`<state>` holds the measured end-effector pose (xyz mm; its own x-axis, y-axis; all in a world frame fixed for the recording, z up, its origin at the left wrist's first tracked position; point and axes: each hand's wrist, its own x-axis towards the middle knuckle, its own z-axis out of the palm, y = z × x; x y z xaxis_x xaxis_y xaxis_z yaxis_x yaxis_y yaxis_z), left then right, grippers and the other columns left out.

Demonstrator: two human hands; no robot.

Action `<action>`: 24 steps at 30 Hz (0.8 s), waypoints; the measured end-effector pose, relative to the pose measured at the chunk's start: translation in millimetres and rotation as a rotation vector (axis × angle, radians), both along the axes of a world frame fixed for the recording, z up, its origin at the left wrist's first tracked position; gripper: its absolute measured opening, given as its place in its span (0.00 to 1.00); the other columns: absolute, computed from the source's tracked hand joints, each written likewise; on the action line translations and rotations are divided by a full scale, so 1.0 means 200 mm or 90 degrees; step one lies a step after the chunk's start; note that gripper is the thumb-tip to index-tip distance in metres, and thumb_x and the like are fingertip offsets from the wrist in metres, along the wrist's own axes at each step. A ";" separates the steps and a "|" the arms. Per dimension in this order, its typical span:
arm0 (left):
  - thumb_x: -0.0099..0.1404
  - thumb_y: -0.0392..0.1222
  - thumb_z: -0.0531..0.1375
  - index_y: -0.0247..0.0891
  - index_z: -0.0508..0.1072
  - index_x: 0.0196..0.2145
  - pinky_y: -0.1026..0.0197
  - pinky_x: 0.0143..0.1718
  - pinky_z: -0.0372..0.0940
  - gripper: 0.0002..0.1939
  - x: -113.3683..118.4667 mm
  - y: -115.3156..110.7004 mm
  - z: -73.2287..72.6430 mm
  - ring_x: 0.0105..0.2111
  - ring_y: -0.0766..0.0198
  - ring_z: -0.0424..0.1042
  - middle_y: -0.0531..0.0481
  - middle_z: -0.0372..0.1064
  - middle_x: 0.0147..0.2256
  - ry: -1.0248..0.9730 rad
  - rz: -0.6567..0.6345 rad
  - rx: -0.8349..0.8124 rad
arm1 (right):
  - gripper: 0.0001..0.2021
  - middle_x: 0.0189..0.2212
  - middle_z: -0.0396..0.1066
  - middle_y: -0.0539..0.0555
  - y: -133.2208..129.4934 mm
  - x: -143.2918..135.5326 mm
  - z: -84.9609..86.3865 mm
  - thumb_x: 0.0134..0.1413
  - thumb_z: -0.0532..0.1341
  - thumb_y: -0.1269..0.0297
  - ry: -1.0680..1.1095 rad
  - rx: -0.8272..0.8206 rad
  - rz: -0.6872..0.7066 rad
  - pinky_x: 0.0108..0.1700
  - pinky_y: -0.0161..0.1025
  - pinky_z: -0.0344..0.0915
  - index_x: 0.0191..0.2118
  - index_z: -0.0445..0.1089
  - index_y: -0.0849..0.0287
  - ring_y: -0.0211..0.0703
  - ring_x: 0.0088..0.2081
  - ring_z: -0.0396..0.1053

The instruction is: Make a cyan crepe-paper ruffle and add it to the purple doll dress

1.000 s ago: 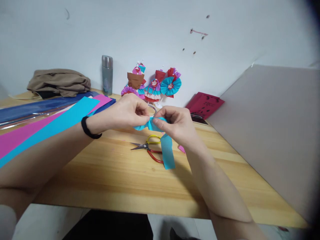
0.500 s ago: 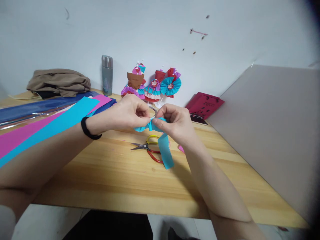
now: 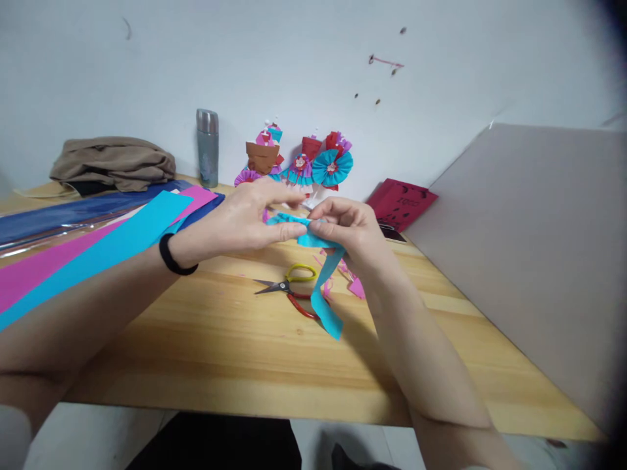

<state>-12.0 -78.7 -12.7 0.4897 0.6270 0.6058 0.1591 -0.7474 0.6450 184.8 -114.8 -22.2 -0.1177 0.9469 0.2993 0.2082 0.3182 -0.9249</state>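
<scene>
A bright blue crepe paper strip (image 3: 327,300) is pinched between the thumb and fingers of my right hand (image 3: 350,228). Its upper part is gathered into folds, and a loose tail hangs below in front of the scissors. My left hand (image 3: 255,219) is beside the gathered part with thumb and fingers spread apart; the thumb tip lies against the paper. On the wooden table (image 3: 196,352) under my hands rest scissors (image 3: 281,286) with one yellow and one red handle, blades apart and pointing left. Pink paper scraps (image 3: 356,287) lie right of them, partly behind my right wrist.
Blue and pink paper strips (image 3: 112,251) spread across the left side. Behind them are a brown cloth (image 3: 112,160) and a grey flask (image 3: 208,150). Several paper-dressed figures (image 3: 333,166) stand by the wall. A dark pink bag (image 3: 401,202) leans near the grey partition (image 3: 529,248).
My left fingers have lifted away from the pinch and spread apart. The right hand keeps its grip, and the blue strip's tail now hangs longer and more twisted.
</scene>
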 end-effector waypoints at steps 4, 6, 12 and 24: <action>0.58 0.46 0.68 0.40 0.74 0.39 0.63 0.47 0.67 0.13 0.03 -0.04 -0.04 0.46 0.62 0.71 0.50 0.74 0.43 -0.191 0.125 0.036 | 0.12 0.16 0.60 0.43 0.02 0.01 0.01 0.40 0.68 0.58 0.095 0.051 -0.067 0.17 0.32 0.53 0.27 0.67 0.56 0.30 0.16 0.54; 0.61 0.51 0.66 0.38 0.71 0.33 0.65 0.37 0.68 0.14 0.07 -0.05 -0.08 0.34 0.67 0.70 0.51 0.71 0.32 -0.264 0.112 -0.072 | 0.11 0.16 0.60 0.42 0.02 0.01 0.01 0.40 0.68 0.59 0.131 0.068 -0.076 0.17 0.32 0.54 0.27 0.66 0.56 0.29 0.16 0.54; 0.54 0.55 0.70 0.36 0.72 0.35 0.66 0.24 0.67 0.21 0.15 -0.08 -0.16 0.26 0.67 0.71 0.51 0.70 0.28 -0.244 -0.197 -0.461 | 0.11 0.17 0.62 0.43 0.00 -0.03 -0.02 0.41 0.69 0.61 0.167 0.072 -0.050 0.17 0.30 0.53 0.28 0.68 0.57 0.29 0.17 0.55; 0.54 0.41 0.69 0.33 0.76 0.28 0.67 0.25 0.65 0.08 0.17 -0.10 -0.19 0.22 0.71 0.67 0.53 0.72 0.23 -0.296 -0.048 -0.237 | 0.11 0.14 0.62 0.43 -0.01 -0.08 -0.03 0.39 0.69 0.60 0.207 0.043 -0.061 0.16 0.30 0.53 0.25 0.67 0.57 0.29 0.15 0.55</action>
